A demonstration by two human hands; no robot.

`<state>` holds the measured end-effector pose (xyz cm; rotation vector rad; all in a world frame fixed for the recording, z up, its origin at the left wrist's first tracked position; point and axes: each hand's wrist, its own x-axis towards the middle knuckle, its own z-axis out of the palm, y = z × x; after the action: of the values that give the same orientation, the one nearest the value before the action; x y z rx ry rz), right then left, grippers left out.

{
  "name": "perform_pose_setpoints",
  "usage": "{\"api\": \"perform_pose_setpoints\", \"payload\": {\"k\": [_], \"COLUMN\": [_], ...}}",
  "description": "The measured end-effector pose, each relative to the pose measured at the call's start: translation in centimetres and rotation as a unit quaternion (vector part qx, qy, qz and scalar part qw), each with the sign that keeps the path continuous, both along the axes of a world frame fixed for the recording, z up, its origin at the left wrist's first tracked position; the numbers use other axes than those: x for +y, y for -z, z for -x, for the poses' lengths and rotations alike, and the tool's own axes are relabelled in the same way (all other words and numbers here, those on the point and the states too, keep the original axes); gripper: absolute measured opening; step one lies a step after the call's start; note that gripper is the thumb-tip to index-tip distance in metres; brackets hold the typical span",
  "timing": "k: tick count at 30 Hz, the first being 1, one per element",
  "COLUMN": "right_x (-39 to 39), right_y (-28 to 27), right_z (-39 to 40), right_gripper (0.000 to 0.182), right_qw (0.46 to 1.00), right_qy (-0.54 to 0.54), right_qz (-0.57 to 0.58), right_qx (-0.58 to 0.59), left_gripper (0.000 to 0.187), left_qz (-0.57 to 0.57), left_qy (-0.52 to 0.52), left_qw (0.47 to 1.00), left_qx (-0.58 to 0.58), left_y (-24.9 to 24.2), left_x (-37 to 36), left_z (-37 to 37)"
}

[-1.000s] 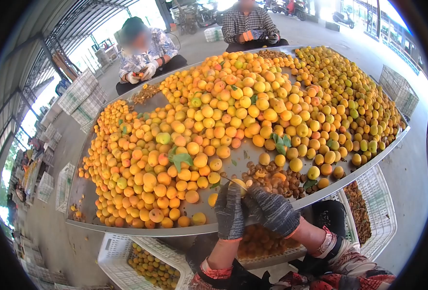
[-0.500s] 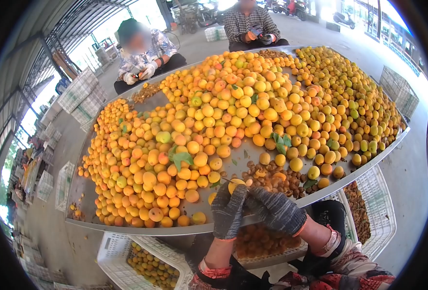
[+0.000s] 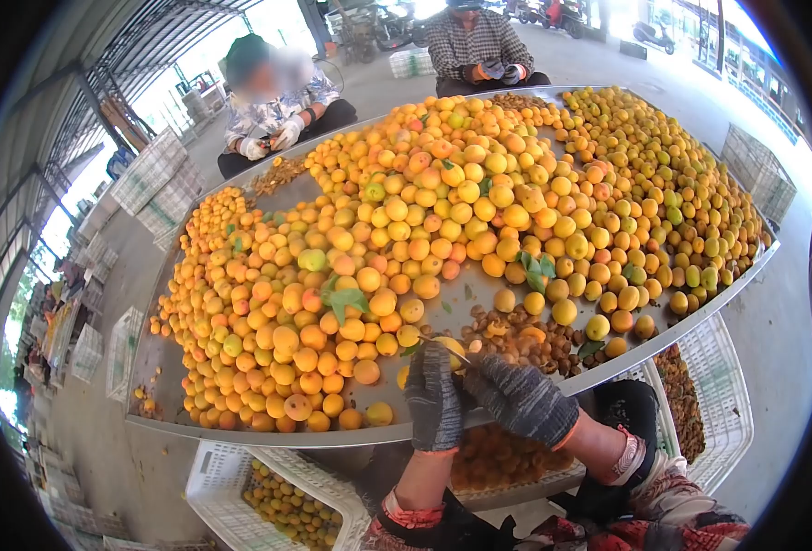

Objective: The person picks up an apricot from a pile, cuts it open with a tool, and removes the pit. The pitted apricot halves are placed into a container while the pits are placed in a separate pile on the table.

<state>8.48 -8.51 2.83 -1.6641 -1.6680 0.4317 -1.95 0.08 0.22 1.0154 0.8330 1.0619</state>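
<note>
Both my hands wear dark grey knitted gloves and meet at the near edge of the metal table (image 3: 369,435). My left hand (image 3: 434,399) is closed around a yellow-orange apricot (image 3: 449,351), which shows above its fingers. Close on its right, my right hand (image 3: 523,397) is pinched on a thin, dark, rod-like tool that runs across the apricot; its exact kind is too small to tell. Beyond the hands lies a heap of brown apricot stones (image 3: 539,344) with some orange flesh. A large pile of whole apricots (image 3: 378,248) covers much of the table.
Below the table are a white crate of apricots (image 3: 213,473), orange pieces (image 3: 507,462) in another container, and a crate with brown stones (image 3: 679,390). Two people (image 3: 273,106) (image 3: 473,46) sit across the table. Stacked crates (image 3: 153,179) stand at left.
The thin tool now lies across the apricot at my left fingertips, and my left hand has turned slightly. The two people opposite have shifted their heads and hands a little.
</note>
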Motion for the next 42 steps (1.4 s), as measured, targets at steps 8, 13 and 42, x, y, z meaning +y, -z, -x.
{"api": "perform_pose_setpoints", "payload": {"k": [8,13,42], "right_x": [0.9,0.7,2.5], "right_y": [2.6,2.0,0.1], "right_z": [0.9,0.9,-1.4], "right_gripper": [0.036,0.039,0.056], "right_qw": [0.996,0.976,0.991], "right_qy": [0.019,-0.03,-0.017], "right_qz": [0.0,-0.091,-0.112], "right_qx": [0.091,0.194,0.069], "left_gripper": [0.034,0.029,0.026], "left_qz": [0.098,-0.039,0.016], "left_qy": [0.042,0.036,0.075], "left_qw": [0.994,0.999,0.997], "left_qx": [-0.035,-0.002,0.021], "left_y": [0.7,-1.5,2.0], "left_x": [1.0,0.1,0.1], "left_z": [0.4,0.9,0.1]}}
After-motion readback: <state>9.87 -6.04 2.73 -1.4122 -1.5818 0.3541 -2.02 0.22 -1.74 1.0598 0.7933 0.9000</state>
